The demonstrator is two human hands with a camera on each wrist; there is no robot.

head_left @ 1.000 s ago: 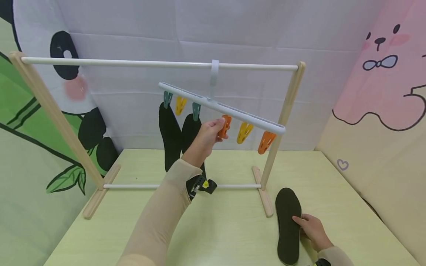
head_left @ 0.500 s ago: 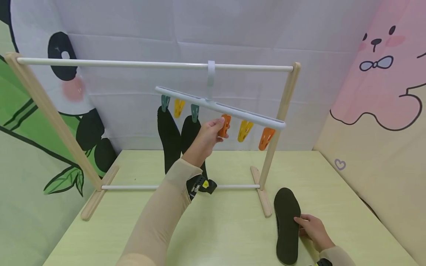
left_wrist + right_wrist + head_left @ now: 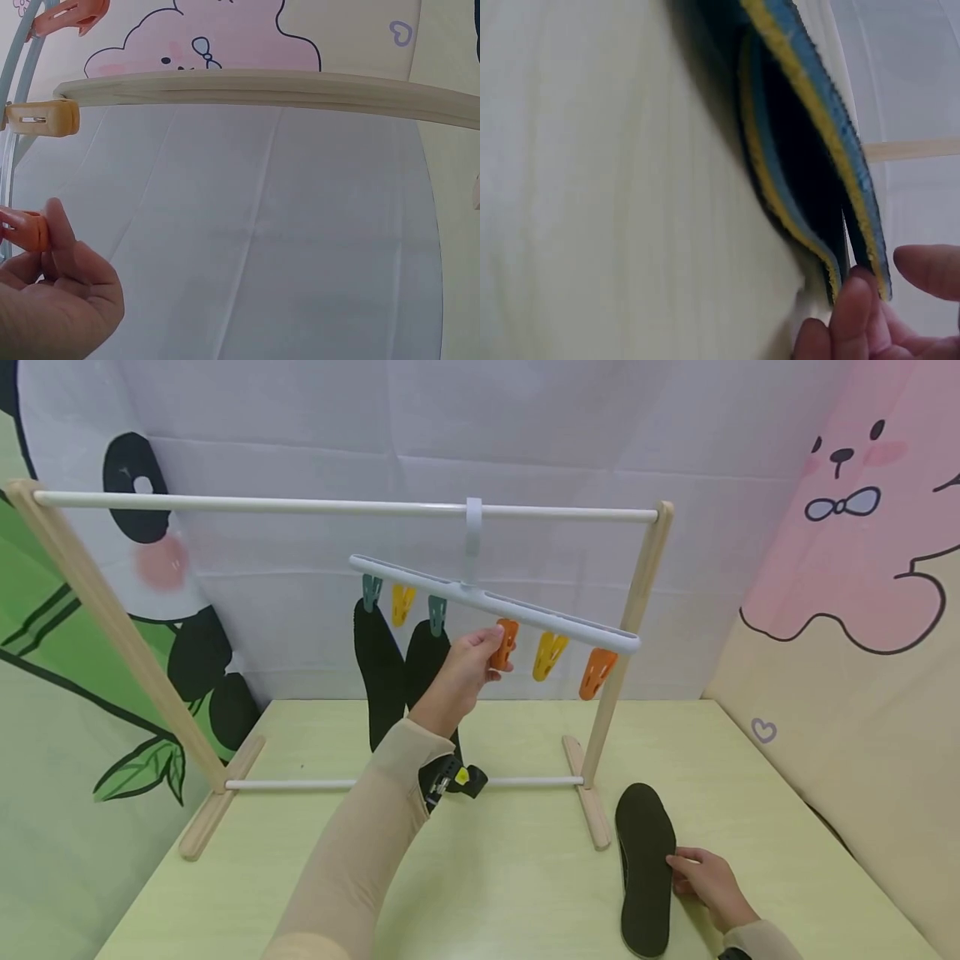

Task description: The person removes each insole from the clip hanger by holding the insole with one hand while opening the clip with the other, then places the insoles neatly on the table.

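- In the head view, the left hand (image 3: 457, 685) pinches an orange clip (image 3: 505, 645) between thumb and fingers, under the tilted pale hanger (image 3: 517, 608).
- The left wrist view shows that pinch from close by, at its left edge: the thumb and fingers are at the clip's end, with a yellow clip (image 3: 45, 118) and an outer orange clip (image 3: 71, 16) further along the same bar.
- Only the head view takes in the whole rack (image 3: 300, 506), with the hanger hooked over its top rod.
- Also in the head view alone, two black insoles hang from two teal clips: the left hanging insole (image 3: 377, 672) and the right hanging insole (image 3: 423, 664), the latter partly behind the left hand and sleeve (image 3: 360, 835). Another yellow clip (image 3: 402, 604) sits between the teal ones.
- The right hand (image 3: 708, 885) pinches the right edge of the upper insole (image 3: 645, 868), which lies on the table (image 3: 540, 902) beside the rack's right foot.
- From above this looks nearly like one black sole; the right wrist view reveals the lower insole (image 3: 768, 178) beneath it, a gap between the two, and blue-and-yellow layered edges. Fingertips reach into that gap, with the thumb on the upper insole's other side; how firmly it presses I cannot tell.
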